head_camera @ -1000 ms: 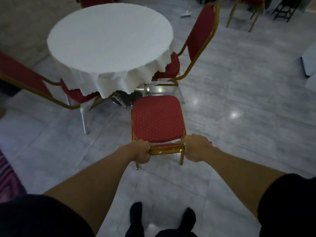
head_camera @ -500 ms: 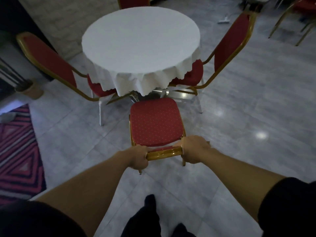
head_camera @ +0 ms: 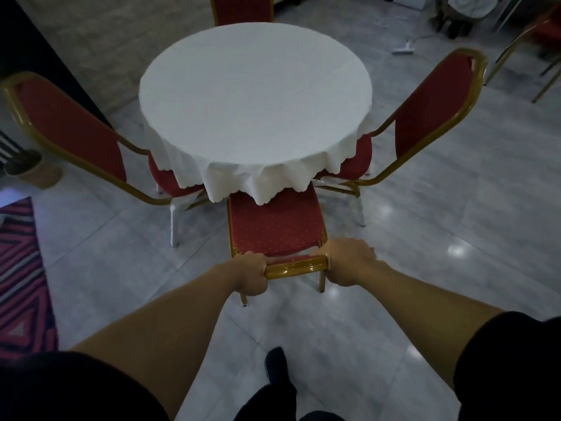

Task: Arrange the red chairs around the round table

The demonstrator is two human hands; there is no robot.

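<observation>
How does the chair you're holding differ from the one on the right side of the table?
The held chair faces away from me, both hands on its top rail; the right chair stands untouched, side-on, its backrest in full view. The held chair's seat only just reaches under the tablecloth; the right chair's seat is largely hidden beneath it. Both have red padding and gold frames.

The white tablecloth [head_camera: 255, 117] hides the worktop's base and covers the front edge of the near chair's seat [head_camera: 273, 226]. The left hand [head_camera: 250, 273] and right hand [head_camera: 349, 262] cover both ends of that chair's top rail [head_camera: 296, 267]. The far chair [head_camera: 243, 9] is cut off by the top edge, and the striped rug [head_camera: 21, 268] by the left edge. Objects at the top right are too dim to identify.
</observation>
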